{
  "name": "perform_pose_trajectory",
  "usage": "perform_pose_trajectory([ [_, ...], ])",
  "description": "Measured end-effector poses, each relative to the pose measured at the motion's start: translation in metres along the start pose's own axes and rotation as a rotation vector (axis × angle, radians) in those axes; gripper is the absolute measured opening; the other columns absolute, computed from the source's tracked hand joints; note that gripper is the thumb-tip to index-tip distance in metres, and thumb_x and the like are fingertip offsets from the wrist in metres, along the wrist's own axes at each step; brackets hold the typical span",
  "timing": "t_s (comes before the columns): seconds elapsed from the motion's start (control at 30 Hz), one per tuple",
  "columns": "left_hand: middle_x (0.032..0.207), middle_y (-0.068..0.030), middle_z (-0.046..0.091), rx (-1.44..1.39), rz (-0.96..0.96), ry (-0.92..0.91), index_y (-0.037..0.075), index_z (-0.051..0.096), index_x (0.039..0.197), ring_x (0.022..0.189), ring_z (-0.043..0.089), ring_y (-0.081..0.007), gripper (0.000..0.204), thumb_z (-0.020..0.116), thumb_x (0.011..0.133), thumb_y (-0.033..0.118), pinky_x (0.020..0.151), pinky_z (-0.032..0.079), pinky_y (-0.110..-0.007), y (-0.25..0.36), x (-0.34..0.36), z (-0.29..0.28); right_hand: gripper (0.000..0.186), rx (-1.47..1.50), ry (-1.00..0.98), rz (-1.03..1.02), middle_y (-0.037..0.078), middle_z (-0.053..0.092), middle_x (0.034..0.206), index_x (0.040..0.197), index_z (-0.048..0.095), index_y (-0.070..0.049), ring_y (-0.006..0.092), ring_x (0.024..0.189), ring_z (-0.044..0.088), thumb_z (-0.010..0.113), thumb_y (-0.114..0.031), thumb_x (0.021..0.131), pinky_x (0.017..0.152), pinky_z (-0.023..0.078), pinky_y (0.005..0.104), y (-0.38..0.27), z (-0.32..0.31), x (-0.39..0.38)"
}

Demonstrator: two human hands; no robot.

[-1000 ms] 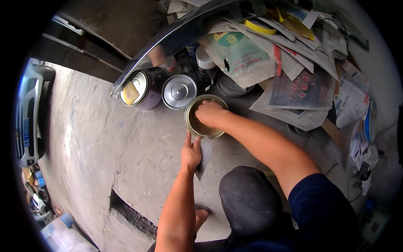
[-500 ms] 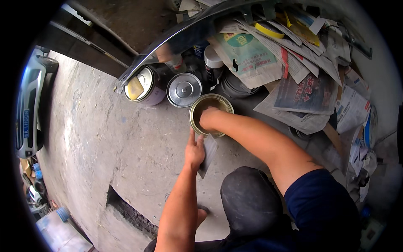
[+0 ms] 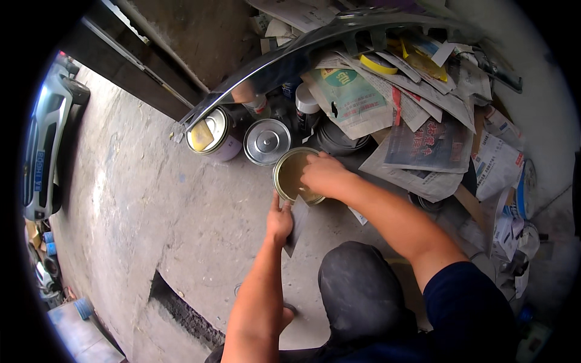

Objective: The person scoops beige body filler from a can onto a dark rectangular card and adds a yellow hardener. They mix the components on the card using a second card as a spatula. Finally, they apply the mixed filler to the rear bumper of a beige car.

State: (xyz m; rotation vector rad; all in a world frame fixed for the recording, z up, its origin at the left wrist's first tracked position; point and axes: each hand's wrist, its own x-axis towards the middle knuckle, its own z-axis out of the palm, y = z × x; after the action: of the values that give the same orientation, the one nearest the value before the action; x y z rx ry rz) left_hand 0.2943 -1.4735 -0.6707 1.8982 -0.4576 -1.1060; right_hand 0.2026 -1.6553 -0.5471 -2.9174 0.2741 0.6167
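Observation:
An open round can [image 3: 287, 173] with tan contents stands on the concrete floor. My right hand [image 3: 322, 173] is at its right inner side, fingers curled; whatever they hold is hidden. My left hand [image 3: 279, 221] grips a thin flat plate [image 3: 296, 227] upright just below the can, fingertips at or near its rim. Behind the can are a silver lidded can [image 3: 267, 140] and a pale can [image 3: 222, 147] with a yellowish pad [image 3: 200, 137] on its lid.
Piled newspapers [image 3: 423, 151] lie to the right, with a yellow tape roll [image 3: 376, 63]. A long dark curved panel [image 3: 284, 48] arches over the cans. A silver car bumper [image 3: 45, 157], plastic containers [image 3: 75, 333] and a broken hole [image 3: 181, 305] in the floor are to the left.
My right hand has moved up and right inside the can, exposing more of its tan inside. My left hand stays on the plate. The view has shifted slightly.

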Motion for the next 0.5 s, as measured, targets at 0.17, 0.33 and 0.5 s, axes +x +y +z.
perform_pose_trajectory([
  [0.17, 0.109, -0.0143, 0.064, 0.189, 0.148, 0.020, 0.000, 0.049, 0.130, 0.096, 0.058, -0.0171, 0.041, 0.047, 0.098, 0.025, 0.085, 0.044, -0.029, 0.019, -0.013, -0.016, 0.026, 0.336, 0.299, 0.144, 0.004, 0.065, 0.107, 0.101, 0.069, -0.010, 0.0248, 0.104, 0.052, 0.053, -0.008, 0.081, 0.090, 0.041, 0.0386, 0.006, -0.016, -0.057],
  [0.33, 0.080, -0.0152, 0.065, 0.362, 0.118, 0.129, -0.005, 0.063, 0.092, 0.076, 0.059, -0.0204, 0.046, 0.045, 0.097, 0.037, 0.073, 0.046, -0.034, 0.038, -0.034, -0.054, 0.032, 0.637, 0.545, 0.172, 0.006, 0.064, 0.110, 0.104, 0.066, -0.006, 0.0274, 0.105, 0.053, 0.052, 0.003, 0.077, 0.092, 0.042, 0.0375, 0.006, -0.019, -0.101],
  [0.5, 0.075, -0.0109, 0.065, 0.443, 0.023, 0.127, -0.004, 0.063, 0.087, 0.066, 0.055, -0.0173, 0.041, 0.053, 0.094, 0.035, 0.064, 0.046, -0.035, 0.067, -0.045, -0.091, 0.034, 0.788, 0.682, 0.121, 0.008, 0.065, 0.109, 0.106, 0.065, -0.004, 0.0270, 0.108, 0.054, 0.055, 0.004, 0.075, 0.095, 0.043, 0.0356, -0.008, -0.050, -0.130],
])
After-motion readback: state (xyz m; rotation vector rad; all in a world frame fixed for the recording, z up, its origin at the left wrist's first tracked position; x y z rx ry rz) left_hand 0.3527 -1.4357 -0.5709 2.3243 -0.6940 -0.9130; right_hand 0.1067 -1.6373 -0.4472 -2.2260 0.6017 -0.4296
